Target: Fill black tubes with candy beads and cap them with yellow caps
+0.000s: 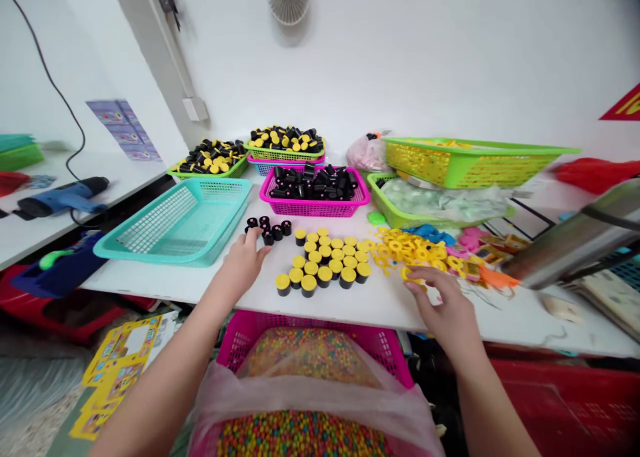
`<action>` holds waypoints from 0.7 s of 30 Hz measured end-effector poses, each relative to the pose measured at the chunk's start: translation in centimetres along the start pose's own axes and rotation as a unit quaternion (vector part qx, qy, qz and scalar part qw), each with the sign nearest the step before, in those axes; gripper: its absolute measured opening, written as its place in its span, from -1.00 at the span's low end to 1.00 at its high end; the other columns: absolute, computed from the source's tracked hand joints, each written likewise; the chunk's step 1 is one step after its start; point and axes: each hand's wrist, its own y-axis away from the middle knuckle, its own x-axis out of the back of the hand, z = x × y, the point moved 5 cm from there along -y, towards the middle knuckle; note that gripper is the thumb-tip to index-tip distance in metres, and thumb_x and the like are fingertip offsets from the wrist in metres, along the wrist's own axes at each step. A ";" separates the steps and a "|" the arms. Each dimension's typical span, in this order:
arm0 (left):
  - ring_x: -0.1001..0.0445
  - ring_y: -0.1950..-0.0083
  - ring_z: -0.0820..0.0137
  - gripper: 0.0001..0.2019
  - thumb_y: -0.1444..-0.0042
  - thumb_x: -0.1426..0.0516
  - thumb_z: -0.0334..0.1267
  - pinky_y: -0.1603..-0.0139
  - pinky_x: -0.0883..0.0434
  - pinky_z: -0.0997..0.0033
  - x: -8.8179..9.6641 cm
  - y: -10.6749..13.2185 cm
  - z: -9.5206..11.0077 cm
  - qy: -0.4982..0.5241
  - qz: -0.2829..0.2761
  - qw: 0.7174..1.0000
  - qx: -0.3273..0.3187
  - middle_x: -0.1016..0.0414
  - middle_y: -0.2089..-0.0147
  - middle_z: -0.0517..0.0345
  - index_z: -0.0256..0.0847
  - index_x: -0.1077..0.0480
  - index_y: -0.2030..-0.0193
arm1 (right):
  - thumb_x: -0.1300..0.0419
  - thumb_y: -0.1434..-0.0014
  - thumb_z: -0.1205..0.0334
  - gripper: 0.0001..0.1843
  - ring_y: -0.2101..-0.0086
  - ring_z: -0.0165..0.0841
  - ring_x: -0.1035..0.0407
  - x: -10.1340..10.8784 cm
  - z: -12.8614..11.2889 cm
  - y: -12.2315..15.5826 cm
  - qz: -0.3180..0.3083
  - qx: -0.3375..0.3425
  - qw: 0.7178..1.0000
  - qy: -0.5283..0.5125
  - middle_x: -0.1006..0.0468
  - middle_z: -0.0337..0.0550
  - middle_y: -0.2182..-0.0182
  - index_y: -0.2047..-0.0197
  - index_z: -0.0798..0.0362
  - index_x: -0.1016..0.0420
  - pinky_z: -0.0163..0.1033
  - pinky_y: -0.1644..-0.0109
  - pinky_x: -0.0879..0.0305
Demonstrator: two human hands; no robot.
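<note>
Yellow rings (405, 250) lie heaped on the white worktop (380, 314), and the right hand (443, 304) has its fingers (415, 277) closed on one at the heap's near edge, the grip partly hidden. The left hand (245, 260) sits just beside loose black cylinders (267, 232), its fingers (253, 240) half curled and empty. Yellow-capped cylinders (325, 260) stand between the hands. Below, a pink basket (250, 330) holds coloured beads (300, 437), half veiled by plastic (310, 397); printed cards (115, 370) on the floor are unreadable.

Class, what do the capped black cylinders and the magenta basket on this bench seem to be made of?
The black cylinders look like moulded plastic, smooth with a slight sheen. The magenta basket seems plastic too: glossy, with a moulded mesh.
</note>
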 end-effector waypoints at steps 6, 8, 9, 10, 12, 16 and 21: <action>-0.53 0.02 -0.04 -0.59 -0.23 -0.04 -0.19 0.08 -0.42 0.10 -3.3 -4.7 -0.6 -0.056 -0.014 0.994 0.091 -0.51 0.09 -0.42 -0.49 -0.19 -0.09 | -0.19 -0.22 0.17 -0.90 0.04 -0.17 -0.40 -1.1 -2.4 1.0 -0.075 0.040 0.995 -0.045 -0.58 -0.09 0.14 0.20 -0.06 -0.49 0.06 -0.11 -0.30; -0.54 0.07 -0.06 -0.64 -0.20 -0.04 -0.22 0.12 -0.42 0.10 -3.9 -5.3 -0.6 -0.056 -0.026 0.994 0.094 -0.53 0.14 -0.39 -0.46 -0.23 -0.04 | -0.19 -0.22 0.15 -0.90 0.05 -0.18 -0.42 -1.5 -2.4 1.2 -0.091 0.020 0.994 -0.061 -0.58 -0.08 0.13 0.22 -0.05 -0.50 0.04 -0.10 -0.32; -0.54 0.06 -0.06 -0.65 -0.19 -0.04 -0.23 0.12 -0.42 0.10 -3.9 -5.4 -0.6 -0.054 -0.027 0.994 0.091 -0.53 0.14 -0.39 -0.45 -0.24 -0.04 | -0.19 -0.22 0.14 -0.88 0.06 -0.19 -0.44 -1.7 -2.3 1.3 -0.099 0.001 0.992 -0.073 -0.58 -0.08 0.12 0.22 -0.04 -0.50 0.02 -0.08 -0.35; -0.54 0.05 -0.06 -0.66 -0.18 -0.04 -0.25 0.12 -0.42 0.09 -3.7 -5.5 -0.5 -0.051 -0.026 0.995 0.086 -0.52 0.12 -0.40 -0.45 -0.24 -0.03 | -0.19 -0.22 0.13 -0.87 0.08 -0.20 -0.46 -1.8 -2.3 1.3 -0.106 -0.023 0.990 -0.088 -0.58 -0.06 0.12 0.21 -0.03 -0.50 -0.01 -0.05 -0.38; -0.51 0.01 -0.05 -0.66 -0.13 -0.08 -0.26 0.07 -0.41 0.08 -2.4 -5.0 -0.1 -0.044 -0.021 0.996 0.071 -0.50 0.07 -0.41 -0.43 -0.26 0.00 | -0.19 -0.22 0.11 -0.84 0.13 -0.23 -0.50 -2.1 -2.4 1.1 -0.117 -0.070 0.983 -0.123 -0.60 -0.05 0.14 0.20 0.00 -0.49 -0.08 0.03 -0.46; -0.50 0.00 0.14 -0.74 -0.04 -0.19 -0.16 0.01 -0.41 0.21 1.6 -0.9 2.5 0.034 -0.022 0.999 -0.018 -0.51 0.08 -0.09 -0.22 -0.28 0.19 | -0.25 -0.19 0.17 -0.87 0.17 -0.27 -0.54 -1.9 -6.2 -0.2 -0.110 -0.079 0.967 -0.215 -0.63 -0.08 0.18 0.20 0.00 -0.52 -0.20 0.12 -0.51; -0.51 0.15 0.38 -0.76 -0.07 -0.21 -0.23 0.11 -0.46 0.36 5.0 8.3 8.1 0.362 -0.147 0.910 -0.140 -0.51 0.08 0.12 -0.15 -0.27 0.16 | -0.29 -0.14 0.40 -0.73 0.09 -0.32 -0.51 -0.8 -14.5 -0.9 -0.089 0.048 0.950 -0.294 -0.60 -0.17 0.06 0.12 -0.12 -0.58 -0.24 0.02 -0.48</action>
